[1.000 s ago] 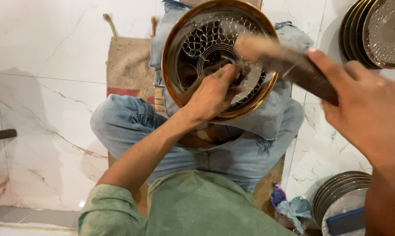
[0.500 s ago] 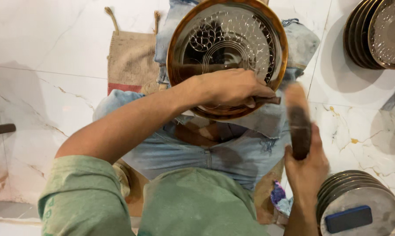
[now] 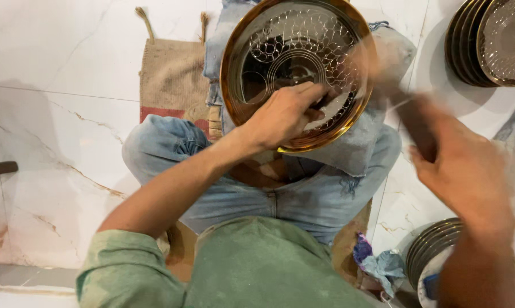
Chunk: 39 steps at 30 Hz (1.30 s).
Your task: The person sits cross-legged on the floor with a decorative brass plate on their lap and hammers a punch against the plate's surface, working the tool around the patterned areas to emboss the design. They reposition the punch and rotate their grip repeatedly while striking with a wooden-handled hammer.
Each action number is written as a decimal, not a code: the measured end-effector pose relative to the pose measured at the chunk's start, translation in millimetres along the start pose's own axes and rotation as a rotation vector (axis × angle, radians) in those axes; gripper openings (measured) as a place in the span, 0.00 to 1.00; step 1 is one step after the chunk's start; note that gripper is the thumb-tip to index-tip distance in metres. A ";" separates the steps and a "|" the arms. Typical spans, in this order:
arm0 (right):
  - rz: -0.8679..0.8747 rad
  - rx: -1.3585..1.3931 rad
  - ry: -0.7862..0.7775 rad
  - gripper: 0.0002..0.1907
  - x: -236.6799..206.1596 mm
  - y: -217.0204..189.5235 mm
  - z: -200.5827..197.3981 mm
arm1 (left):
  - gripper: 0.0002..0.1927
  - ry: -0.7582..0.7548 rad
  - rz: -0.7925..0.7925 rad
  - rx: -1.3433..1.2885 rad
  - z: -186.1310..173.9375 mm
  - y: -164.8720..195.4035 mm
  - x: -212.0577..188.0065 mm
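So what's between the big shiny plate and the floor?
In the head view, the engraved metal plate rests on the person's crossed legs in blue jeans, with a burlap mat on the marble floor.

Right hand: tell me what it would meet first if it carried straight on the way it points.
The right hand, blurred, points up and left with a dark tool. Going straight on, it would probably first meet the gold-rimmed engraved plate, near its right edge; depth is unclear.

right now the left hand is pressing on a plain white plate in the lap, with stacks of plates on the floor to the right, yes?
Not white: the head view shows the left hand on a patterned, gold-rimmed metal plate in the lap. Stacks of plates do sit on the floor to the right.
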State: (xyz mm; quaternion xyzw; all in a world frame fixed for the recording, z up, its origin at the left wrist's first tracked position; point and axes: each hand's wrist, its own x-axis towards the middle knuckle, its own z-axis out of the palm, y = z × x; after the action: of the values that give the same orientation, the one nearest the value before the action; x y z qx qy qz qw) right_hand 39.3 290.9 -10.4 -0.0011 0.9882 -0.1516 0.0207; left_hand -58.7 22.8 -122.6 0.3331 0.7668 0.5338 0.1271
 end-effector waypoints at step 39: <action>0.606 0.425 0.180 0.45 -116.1 7.9 140.6 | 0.23 -0.592 0.251 0.016 -9.3 2.3 46.4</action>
State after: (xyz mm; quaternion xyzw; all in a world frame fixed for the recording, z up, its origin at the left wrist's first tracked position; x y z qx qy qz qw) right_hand 161.1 257.4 -142.1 0.3090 0.8881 -0.3396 -0.0227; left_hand -97.6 46.5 -109.4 0.5670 0.6536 0.4191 0.2752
